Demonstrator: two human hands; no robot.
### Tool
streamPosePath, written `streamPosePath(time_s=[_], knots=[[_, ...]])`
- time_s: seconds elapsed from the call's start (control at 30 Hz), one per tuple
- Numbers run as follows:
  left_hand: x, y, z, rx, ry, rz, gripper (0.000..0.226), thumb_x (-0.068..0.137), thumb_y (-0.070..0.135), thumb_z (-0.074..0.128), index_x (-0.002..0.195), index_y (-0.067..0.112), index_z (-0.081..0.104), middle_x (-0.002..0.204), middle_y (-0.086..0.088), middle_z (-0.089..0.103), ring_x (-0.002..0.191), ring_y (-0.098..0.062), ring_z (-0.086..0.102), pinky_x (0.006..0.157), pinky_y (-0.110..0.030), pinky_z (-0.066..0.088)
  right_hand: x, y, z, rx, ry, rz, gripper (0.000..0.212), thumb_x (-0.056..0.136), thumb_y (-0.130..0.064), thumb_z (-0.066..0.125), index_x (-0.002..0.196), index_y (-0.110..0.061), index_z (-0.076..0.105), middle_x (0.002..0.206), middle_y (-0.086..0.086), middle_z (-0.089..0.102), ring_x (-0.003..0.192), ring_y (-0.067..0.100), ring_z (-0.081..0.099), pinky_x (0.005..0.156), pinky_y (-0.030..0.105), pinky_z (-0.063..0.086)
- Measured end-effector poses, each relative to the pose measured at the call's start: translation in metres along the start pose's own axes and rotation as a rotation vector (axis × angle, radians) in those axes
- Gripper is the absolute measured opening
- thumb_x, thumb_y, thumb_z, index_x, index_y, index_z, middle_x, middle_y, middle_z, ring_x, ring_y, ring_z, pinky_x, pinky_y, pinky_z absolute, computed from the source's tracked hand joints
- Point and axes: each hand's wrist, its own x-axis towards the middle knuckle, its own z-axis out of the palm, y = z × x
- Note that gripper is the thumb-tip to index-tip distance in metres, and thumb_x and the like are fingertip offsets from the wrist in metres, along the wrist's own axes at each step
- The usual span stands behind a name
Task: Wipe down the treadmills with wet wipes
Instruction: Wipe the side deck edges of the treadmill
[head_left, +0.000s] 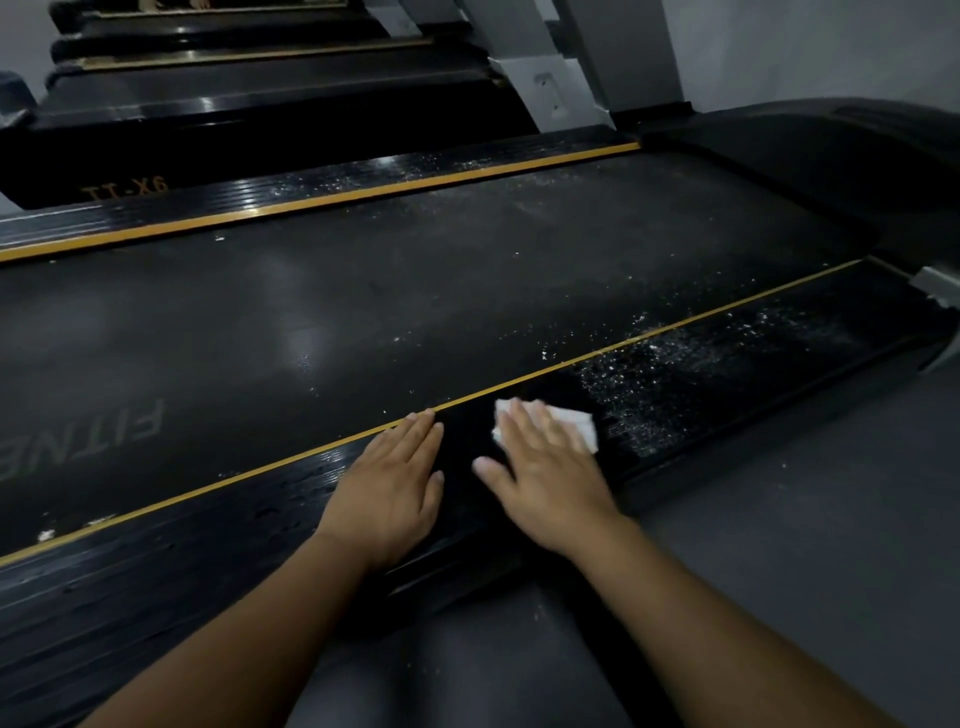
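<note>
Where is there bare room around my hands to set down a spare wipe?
The belt beyond the yellow stripe is mostly bare, left of the white specks. The near side rail left of your left hand is free too. Crowded: the right hand presses the wet wipe, specks just beyond.

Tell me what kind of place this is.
Probably a gym: several black treadmills side by side, the nearest one's wide dark running belt printed with "FITNE", and grey matte flooring.
</note>
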Motion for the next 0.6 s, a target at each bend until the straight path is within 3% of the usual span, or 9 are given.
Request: streamPosePath(time_s=[0.1,0.17,0.27,0.33,0.4,0.5,0.53,0.6], knots=[[0.004,0.000,-0.001,-0.023,-0.003,0.023,0.082,0.092,0.054,0.007,0.158,0.012,0.031,0.167,-0.002,0.018,0.155,-0.018,0.016,0.120,-0.026,0.000,-0.033,-0.025,0.018,0.025,0.074,-0.216,0.077,0.099,-0.067,0.012,0.157,-0.021,0.032,0.164,-0.004,0.029,0.153,0.016,0.019,0.122,0.038,0.011],[0.008,0.002,-0.001,-0.030,-0.017,0.043,0.085,0.089,0.055,0.004,0.159,0.013,0.027,0.168,0.000,0.013,0.156,-0.015,0.010,0.118,-0.022,-0.005,-0.046,-0.011,0.020,0.067,0.094,-0.266,0.059,0.104,-0.054,0.026,0.150,-0.022,0.045,0.158,-0.004,0.040,0.149,0.016,0.031,0.120,0.034,0.016],[0.014,0.007,0.001,-0.034,0.010,0.052,0.082,0.091,0.052,0.008,0.158,0.012,0.032,0.167,-0.003,0.020,0.155,-0.019,0.016,0.119,-0.024,-0.002,-0.026,0.010,0.003,0.176,0.102,-0.234,0.040,0.097,-0.024,0.044,0.131,-0.025,0.067,0.151,0.004,0.050,0.143,0.025,0.040,0.115,0.043,0.036],[0.015,0.008,0.002,-0.031,0.009,0.046,0.081,0.091,0.052,0.008,0.158,0.013,0.031,0.167,-0.002,0.019,0.155,-0.018,0.016,0.119,-0.025,-0.001,-0.011,0.010,-0.009,0.138,0.125,-0.235,0.037,0.091,-0.011,0.054,0.116,-0.028,0.075,0.147,0.005,0.051,0.140,0.029,0.041,0.112,0.046,0.038],[0.016,0.009,0.001,-0.036,0.011,0.040,0.083,0.090,0.053,0.006,0.160,0.014,0.028,0.168,-0.001,0.017,0.155,-0.016,0.012,0.119,-0.023,-0.004,-0.007,0.007,-0.014,0.003,0.168,-0.225,0.037,0.084,-0.006,0.067,0.111,-0.030,0.075,0.140,0.003,0.054,0.133,0.029,0.045,0.109,0.047,0.040],[0.016,0.010,-0.001,-0.023,0.014,0.034,0.086,0.087,0.055,0.000,0.162,0.018,0.020,0.169,0.003,0.009,0.156,-0.012,0.005,0.116,-0.020,-0.010,-0.013,0.005,-0.014,-0.031,0.269,-0.091,0.046,0.076,0.001,0.069,0.117,-0.022,0.068,0.128,0.004,0.057,0.115,0.029,0.056,0.087,0.041,0.051],[0.017,0.010,-0.001,-0.023,0.013,0.033,0.086,0.086,0.055,-0.001,0.162,0.019,0.019,0.169,0.004,0.008,0.156,-0.011,0.004,0.117,-0.020,-0.011,-0.012,0.002,-0.012,-0.047,0.265,-0.037,0.043,0.083,-0.001,0.063,0.121,-0.018,0.065,0.135,0.007,0.054,0.120,0.031,0.054,0.087,0.040,0.050],[0.017,0.010,0.001,-0.022,0.014,0.036,0.084,0.088,0.054,0.000,0.161,0.018,0.021,0.169,0.003,0.010,0.156,-0.012,0.006,0.118,-0.021,-0.008,-0.003,-0.006,-0.008,-0.009,0.162,0.107,0.039,0.099,-0.016,0.046,0.137,-0.016,0.054,0.157,0.013,0.037,0.143,0.033,0.034,0.105,0.041,0.040]])
